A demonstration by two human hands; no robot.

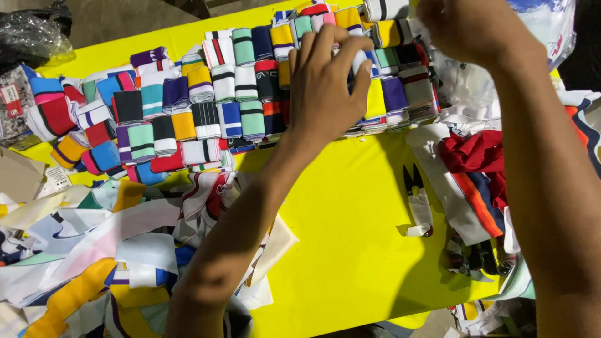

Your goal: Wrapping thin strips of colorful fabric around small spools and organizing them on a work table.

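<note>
Rolls of striped rib cloth (206, 106) lie packed side by side on the yellow table (350, 250), and both your hands are up at the far end of that stack. Your left hand (322, 87) spreads over the rolls with the fingers curled down, and thumb and fingertips pinch a small white roll (359, 61) just at the top of the rows. Your right hand (466, 28) is raised beyond it, closed loosely near a clear plastic bag (548, 25); whether it grips anything you cannot tell from here, since the back of the hand hides the fingers.

To handle the white roll well, keep the pinch on its ends so it stays wound, and hold your palm flat on the neighbours so the rows do not shift as you move it.

Below your left forearm, loose cut strips of printed fabric (94, 250) pile up near your body. Under your right arm lie red and navy cloth pieces (476, 163), and between the two arms a pair of small thread snips (418, 200) rests on bare table. The plastic bag by your right hand seems to hold pale material, too blurred to name; another crumpled bag (34, 34) sits far off past your left hand
</note>
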